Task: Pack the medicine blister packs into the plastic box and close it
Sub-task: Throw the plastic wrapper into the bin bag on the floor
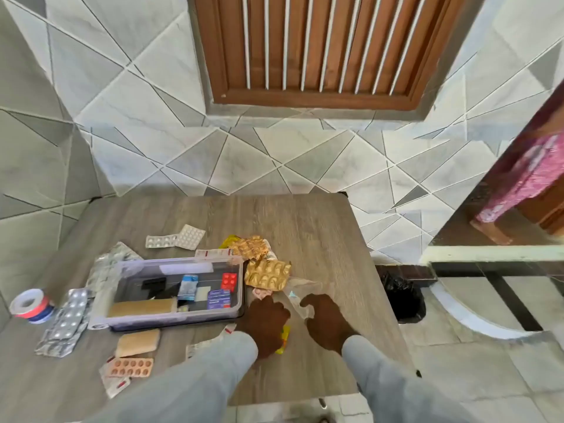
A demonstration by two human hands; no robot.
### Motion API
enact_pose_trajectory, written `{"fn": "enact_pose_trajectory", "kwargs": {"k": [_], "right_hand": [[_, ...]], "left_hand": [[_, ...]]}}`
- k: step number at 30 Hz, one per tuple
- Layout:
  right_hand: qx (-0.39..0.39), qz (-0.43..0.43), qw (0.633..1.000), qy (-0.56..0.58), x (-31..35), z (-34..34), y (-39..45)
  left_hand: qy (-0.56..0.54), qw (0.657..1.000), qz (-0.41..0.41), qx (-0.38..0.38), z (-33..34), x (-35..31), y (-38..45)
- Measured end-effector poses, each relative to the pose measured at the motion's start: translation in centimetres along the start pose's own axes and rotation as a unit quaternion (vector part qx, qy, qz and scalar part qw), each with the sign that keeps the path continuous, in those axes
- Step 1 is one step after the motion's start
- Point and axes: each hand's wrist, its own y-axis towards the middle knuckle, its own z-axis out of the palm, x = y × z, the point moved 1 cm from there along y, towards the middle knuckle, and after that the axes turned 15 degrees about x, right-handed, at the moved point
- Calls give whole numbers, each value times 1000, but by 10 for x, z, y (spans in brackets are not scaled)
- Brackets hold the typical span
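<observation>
Both of your hands rest low on the grey wood-grain table (320, 227), to the right of the clear rectangular plastic box (175, 293). Your left hand (267, 320) is curled, fingers bent inward over a crumpled clear plastic bag (300, 296); whether it actually grips the bag or a pack beneath it, I cannot tell. A yellow packet (284, 338) peeks out under that hand's near side. Your right hand (328, 322) is also curled, thumb and fingers narrowed on the same bag from its right side. Grey sleeves cover both forearms.

The box sits open near the table's middle left, with no lid on top. Inside it you can see a red blister pack (229, 280) at the far right, a blue and white sachet (187, 286), a purple carton (218, 299) and a tan bandage roll (142, 308) along the near wall.

Loose packs lie all around it: two gold foil blister packs (267, 273) just beside the box's right wall, white pill strips (175, 238) beyond its far side, silver foil strips (65, 323) to its left, and an orange pill blister pack (131, 366) near you. A second tan bandage roll (138, 341) lies just in front of the box. A roll of red, white and blue tape (30, 305) stands at the table's left edge.
</observation>
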Motion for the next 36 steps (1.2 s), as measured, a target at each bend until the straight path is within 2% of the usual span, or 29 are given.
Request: {"fn": "enact_pose_trajectory", "kwargs": {"k": [2, 6, 9, 13, 17, 18, 20, 21, 22, 24, 27, 30, 36], "right_hand": [[16, -1, 1000, -1, -12, 3, 16], [72, -8, 996, -42, -26, 9, 37], [70, 4, 997, -31, -26, 7, 45], [56, 55, 996, 31, -38, 11, 56], [0, 77, 991, 111, -30, -1, 43], [-18, 80, 988, 130, -26, -5, 38], [-56, 88, 979, 177, -22, -10, 29], [-79, 89, 971, 207, -20, -13, 23], [-100, 87, 964, 231, -18, -17, 18], [-133, 71, 946, 287, -16, -24, 8], [-153, 43, 900, 406, -17, -36, -3], [-134, 33, 855, 500, -21, -53, -12], [-70, -11, 792, 606, -46, -83, -28]], "left_hand": [[73, 997, 8, 34, 4, -5, 16], [144, 987, 4, 68, 16, -5, 36], [151, 988, 11, 14, 21, 0, 48], [106, 991, 43, 62, 14, 5, 55], [99, 990, 75, 62, 6, 9, 58], [85, 990, 95, 54, 2, 10, 56], [34, 994, 100, -9, -4, 16, 55], [-10, 994, 95, -42, -8, 20, 55], [-94, 990, 96, -30, -13, 22, 55], [-232, 965, 117, 40, -25, 24, 53], [-354, 925, 136, 9, -44, 24, 54], [-455, 880, 135, -13, -58, 16, 54], [-658, 738, 148, 18, -74, -31, 53]]}}
